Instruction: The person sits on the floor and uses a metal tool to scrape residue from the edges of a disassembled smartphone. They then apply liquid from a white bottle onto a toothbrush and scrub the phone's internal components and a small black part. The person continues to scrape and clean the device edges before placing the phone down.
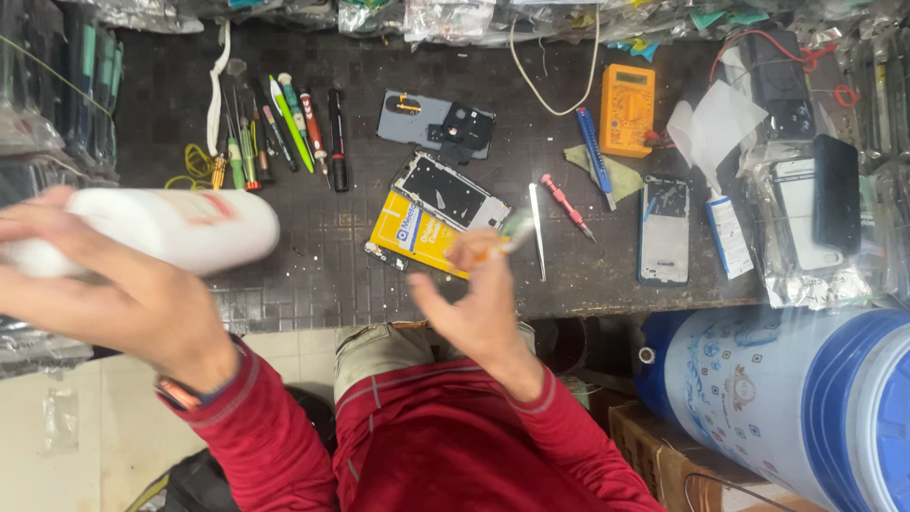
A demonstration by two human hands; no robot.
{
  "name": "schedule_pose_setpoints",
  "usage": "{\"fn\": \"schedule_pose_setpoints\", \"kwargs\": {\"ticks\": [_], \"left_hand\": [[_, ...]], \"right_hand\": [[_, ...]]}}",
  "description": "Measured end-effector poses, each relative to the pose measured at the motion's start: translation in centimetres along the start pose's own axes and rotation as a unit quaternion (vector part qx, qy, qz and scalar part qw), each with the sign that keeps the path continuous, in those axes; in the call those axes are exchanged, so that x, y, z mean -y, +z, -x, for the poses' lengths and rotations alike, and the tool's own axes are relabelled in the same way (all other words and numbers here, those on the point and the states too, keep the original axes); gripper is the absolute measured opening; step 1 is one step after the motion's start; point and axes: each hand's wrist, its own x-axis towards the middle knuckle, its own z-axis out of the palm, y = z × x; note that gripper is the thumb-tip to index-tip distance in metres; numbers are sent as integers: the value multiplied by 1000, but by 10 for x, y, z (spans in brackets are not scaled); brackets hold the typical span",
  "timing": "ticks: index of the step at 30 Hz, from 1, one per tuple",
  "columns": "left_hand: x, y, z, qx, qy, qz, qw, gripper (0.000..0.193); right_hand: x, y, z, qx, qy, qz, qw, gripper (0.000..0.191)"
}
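Holding a white bottle [156, 228] on its side at 9 o'clock, the left hand [114, 284] wraps it from beneath, fingers curled up around the body and the wrist bent back toward the red sleeve [256, 427]. The bottle is blurred, so I cannot tell where its cap or spout points. As a judgement, anything taken from it is best kept small, with the bottle held off to the side, away from the open phone [438, 213] at 12 o'clock.

The dark table [322, 275] fills the upper half of the view. The phone lies there with its back off, yellow battery showing, just beyond the right hand. A grey back cover [422, 118] rests farther away, toward 11 o'clock.

The right hand [474, 303], near the centre, is pinched shut on a thin orange-handled tool [502, 242], thumb against fingertips, palm turned inward, its pale tip aimed toward 1 o'clock. The tip is too blurred to say whether it is a brush. A light, steady pinch, with the wrist braced, should suit such fine work.

Tweezers [537, 232] and a red screwdriver [567, 206] lie just right of the phone, an orange meter [627, 109] beyond at 1 o'clock, and a row of screwdrivers [280, 137] at 11 o'clock.
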Motion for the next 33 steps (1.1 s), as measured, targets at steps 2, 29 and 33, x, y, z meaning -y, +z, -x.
{"fn": "schedule_pose_setpoints", "kwargs": {"ticks": [2,29,33], "left_hand": [[-36,-1,0,46,-60,121,990,18],[139,-10,21,292,-185,-359,867,38],[142,-6,34,275,-192,-369,867,32]], "right_hand": [[10,12,-14,37,-71,-13,997,65],[-33,-25,38,50,-28,-156,986,79],[-33,-25,38,55,-31,-132,989,79]]}}
